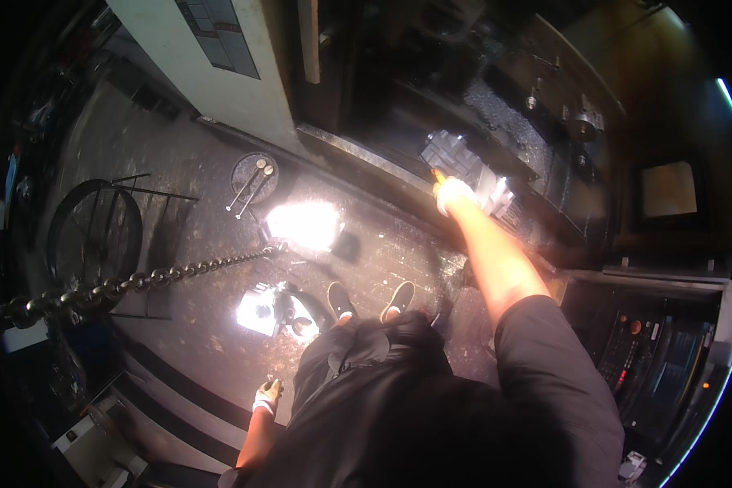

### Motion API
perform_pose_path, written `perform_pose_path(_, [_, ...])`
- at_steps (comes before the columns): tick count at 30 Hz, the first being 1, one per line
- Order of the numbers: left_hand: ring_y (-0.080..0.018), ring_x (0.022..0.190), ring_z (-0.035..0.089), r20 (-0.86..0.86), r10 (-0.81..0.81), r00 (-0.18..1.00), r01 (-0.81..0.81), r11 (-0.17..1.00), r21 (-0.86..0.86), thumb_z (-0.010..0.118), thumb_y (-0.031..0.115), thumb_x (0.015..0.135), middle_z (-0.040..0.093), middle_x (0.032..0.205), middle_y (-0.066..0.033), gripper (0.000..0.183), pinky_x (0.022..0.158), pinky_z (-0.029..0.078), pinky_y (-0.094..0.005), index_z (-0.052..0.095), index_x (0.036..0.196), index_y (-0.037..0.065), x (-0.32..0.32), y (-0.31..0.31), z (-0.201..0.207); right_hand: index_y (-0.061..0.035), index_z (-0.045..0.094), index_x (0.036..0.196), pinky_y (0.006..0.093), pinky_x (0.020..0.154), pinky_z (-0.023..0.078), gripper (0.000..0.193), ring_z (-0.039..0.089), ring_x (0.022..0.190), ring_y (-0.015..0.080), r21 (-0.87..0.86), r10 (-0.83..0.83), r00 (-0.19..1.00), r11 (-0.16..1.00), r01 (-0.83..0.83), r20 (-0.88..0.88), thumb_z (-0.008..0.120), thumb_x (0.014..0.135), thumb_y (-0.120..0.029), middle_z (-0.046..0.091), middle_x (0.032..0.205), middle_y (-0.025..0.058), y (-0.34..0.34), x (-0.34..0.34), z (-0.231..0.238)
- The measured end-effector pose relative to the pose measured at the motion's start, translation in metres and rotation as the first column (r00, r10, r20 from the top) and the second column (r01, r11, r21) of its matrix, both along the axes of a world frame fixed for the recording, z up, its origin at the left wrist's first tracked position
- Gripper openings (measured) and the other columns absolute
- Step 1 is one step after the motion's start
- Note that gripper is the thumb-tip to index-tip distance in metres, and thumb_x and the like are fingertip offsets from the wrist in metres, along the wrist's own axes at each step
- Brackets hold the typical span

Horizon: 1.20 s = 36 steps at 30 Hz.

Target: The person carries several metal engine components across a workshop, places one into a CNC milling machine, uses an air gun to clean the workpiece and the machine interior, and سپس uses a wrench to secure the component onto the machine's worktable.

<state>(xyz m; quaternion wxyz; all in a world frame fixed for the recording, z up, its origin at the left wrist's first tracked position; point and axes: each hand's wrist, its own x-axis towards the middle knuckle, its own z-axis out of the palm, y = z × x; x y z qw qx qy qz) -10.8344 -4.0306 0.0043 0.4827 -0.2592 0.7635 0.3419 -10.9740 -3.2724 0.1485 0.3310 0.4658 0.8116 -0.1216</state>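
Dark clothing (398, 415) lies nearest, on the near side of the machine sill (355, 154). Just beyond the sill sits a grey metal assembly (447, 152); the gloved right hand (454, 193) is against it, grip unclear. Well short of the sill hangs the left hand (268, 394), its hold indiscernible.

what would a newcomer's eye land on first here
Probably the two glaring, washed-out shapes, one beyond the other, left of the person's feet. Next, likely the heavy chain running in from the left edge toward them. Then the gloved right hand reaching to a grey blocky metal part in the machine, upper right.
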Motion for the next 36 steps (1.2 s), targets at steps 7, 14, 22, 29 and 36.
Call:
perform_pose_path(7, [-0.0216, 0.087, 0.069, -0.123, -0.078, 0.989, 0.093, 0.988, 0.12, 0.065, 0.04, 0.1, 0.076, 0.103, -0.01, 0.04, 0.071, 0.05, -0.0359, 0.067, 0.118, 0.004, -0.073, 0.035, -0.002, -0.0257, 0.02, 0.165, 0.0442, 0.102, 0.053, 0.081, 0.063, 0.124, 0.0306, 0.009, 0.079, 0.997, 0.997, -0.079, -0.003, 0.06, 0.095, -0.017, 0.058, 0.137, 0.0138, -0.054, 0.117, 0.005])
perform_pose_path(14, [-0.0186, 0.094, 0.066, -0.205, -0.031, 0.978, 0.033, 0.999, 0.009, 0.075, 0.037, 0.094, 0.073, 0.106, -0.0085, 0.053, 0.084, 0.048, -0.0331, 0.058, 0.131, 0.003, -0.148, 0.097, 0.02, -0.0098, 0.057, 0.134, 0.0452, 0.098, 0.055, 0.039, 0.066, 0.115, 0.0341, -0.044, -0.006, 0.982, 0.999, -0.002, -0.188, 0.054, 0.099, -0.027, 0.061, 0.13, 0.0196, -0.057, 0.193, -0.034])
perform_pose_path(22, [-0.0172, 0.085, 0.07, -0.18, -0.143, 0.973, 0.161, 0.983, 0.088, 0.073, 0.036, 0.095, 0.076, 0.1, -0.0069, 0.042, 0.069, 0.047, -0.0337, 0.064, 0.121, 0.005, -0.122, 0.171, 0.054, -0.0179, 0.044, 0.15, 0.0511, 0.099, 0.048, 0.061, 0.062, 0.115, 0.0433, -0.335, -0.503, 0.837, 0.843, 0.42, -0.216, 0.035, 0.102, -0.055, 0.057, 0.139, 0.0239, -0.061, 0.292, -0.016])
perform_pose_path(29, [-0.019, 0.098, 0.067, -0.197, -0.393, 0.898, 0.408, 0.912, 0.042, 0.069, 0.038, 0.098, 0.073, 0.108, -0.0072, 0.039, 0.088, 0.051, -0.0349, 0.068, 0.119, 0.005, -0.091, 0.202, 0.04, -0.0082, 0.057, 0.125, 0.0427, 0.076, 0.052, 0.048, 0.065, 0.079, 0.0304, -0.536, -0.594, 0.551, 0.794, 0.285, -0.586, 0.052, 0.1, -0.048, 0.066, 0.097, 0.0128, -0.037, 0.365, -0.052])
perform_pose_path(36, [-0.0177, 0.09, 0.065, -0.166, -0.438, 0.884, 0.447, 0.894, 0.024, 0.068, 0.036, 0.097, 0.074, 0.099, -0.0051, 0.037, 0.083, 0.049, -0.0343, 0.07, 0.116, 0.004, -0.057, 0.251, 0.099, -0.0139, 0.065, 0.114, 0.0322, 0.031, 0.035, 0.036, 0.043, 0.04, 0.0112, -0.865, -0.981, 0.105, 0.195, 0.462, -0.165, 0.063, 0.098, -0.046, 0.066, 0.07, 0.0055, 0.056, 0.474, -0.045])
